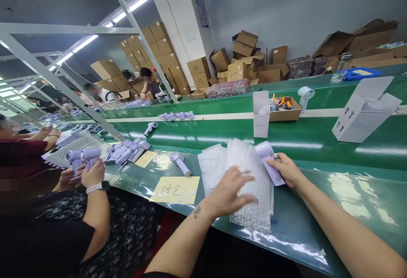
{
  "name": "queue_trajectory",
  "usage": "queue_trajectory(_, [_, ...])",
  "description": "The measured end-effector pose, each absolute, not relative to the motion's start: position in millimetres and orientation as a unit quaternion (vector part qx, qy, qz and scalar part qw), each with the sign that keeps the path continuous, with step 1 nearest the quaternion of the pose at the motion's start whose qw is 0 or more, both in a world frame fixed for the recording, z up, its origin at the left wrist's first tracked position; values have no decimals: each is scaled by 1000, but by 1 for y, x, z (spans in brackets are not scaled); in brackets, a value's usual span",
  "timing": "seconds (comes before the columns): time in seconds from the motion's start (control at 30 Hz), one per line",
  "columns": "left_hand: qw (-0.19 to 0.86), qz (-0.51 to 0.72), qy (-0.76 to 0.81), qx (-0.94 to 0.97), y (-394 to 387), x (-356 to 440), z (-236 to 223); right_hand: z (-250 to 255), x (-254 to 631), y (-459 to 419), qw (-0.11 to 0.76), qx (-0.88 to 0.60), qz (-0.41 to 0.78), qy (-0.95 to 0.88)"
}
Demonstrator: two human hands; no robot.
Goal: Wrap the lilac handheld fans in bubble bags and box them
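Workshop, grey wall at the back, brown cartons [200, 65] stacked and heaped along it, strip lights overhead. Green belt [203, 136] with a pale stripe runs across beyond the glossy green desk [295, 218]. Right hand [284, 169]: thumb and fingers closed on the lavender handheld fan [263, 150], held tilted at the right edge of the bubble wrap sheets [248, 159]. Left hand [233, 191]: fingers spread, thumb apart, nothing gripped, above the sheets; contact with them cannot be told. Left of the sheets, yellow paper [174, 189] with handwriting; loose fan [180, 164] lying just beyond it, pile of fans [127, 150] farther left. Co-worker at left, wearing a watch [98, 186], holds two similar fans [90, 154]. Past the sheets, open white box [260, 121] upright beside a low carton of tools [284, 114]; second white box [352, 121], tilted in view, well to the right
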State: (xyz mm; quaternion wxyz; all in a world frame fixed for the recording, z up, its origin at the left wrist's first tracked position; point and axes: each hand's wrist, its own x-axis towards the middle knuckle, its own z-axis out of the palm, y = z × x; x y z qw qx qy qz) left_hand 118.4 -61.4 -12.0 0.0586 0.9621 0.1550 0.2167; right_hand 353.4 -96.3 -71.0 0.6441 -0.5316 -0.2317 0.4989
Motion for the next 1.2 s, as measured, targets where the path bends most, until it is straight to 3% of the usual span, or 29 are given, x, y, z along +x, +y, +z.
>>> queue_trajectory(0.07, [35,83,49,995,-74,118,-9,-64,363,-108,655,-534,493,-206])
queue_trajectory(0.17, [-47,-35,14,998,-79,127,-18,-49,377,-141,674,-536,481,-167])
queue_trajectory(0.3, [-89,-44,1,995,-76,144,-36,-38,373,-217,703,-488,510,-84])
queue_trajectory(0.4, [-58,14,39,997,-80,158,-40,-42,344,-276,700,-439,563,-20])
queue_trajectory(0.53, [137,154,104,973,-98,178,-31,-46,295,-310,674,-397,621,-56])
queue_trajectory(0.7, [432,198,140,869,-121,195,-22,-44,288,-294,682,-379,613,-125])
queue_trajectory(0.83, [557,279,266,736,-134,200,-29,-52,298,-290,669,-447,584,-109])
queue_trajectory(0.9, [521,310,225,763,-140,199,-35,-55,299,-292,674,-448,580,-95])
queue_trajectory(1.07, [299,351,39,887,-139,190,-47,-50,302,-298,693,-434,573,-59])
queue_trajectory(1.2, [242,321,2,916,-145,193,-46,-43,304,-299,712,-453,534,-48])
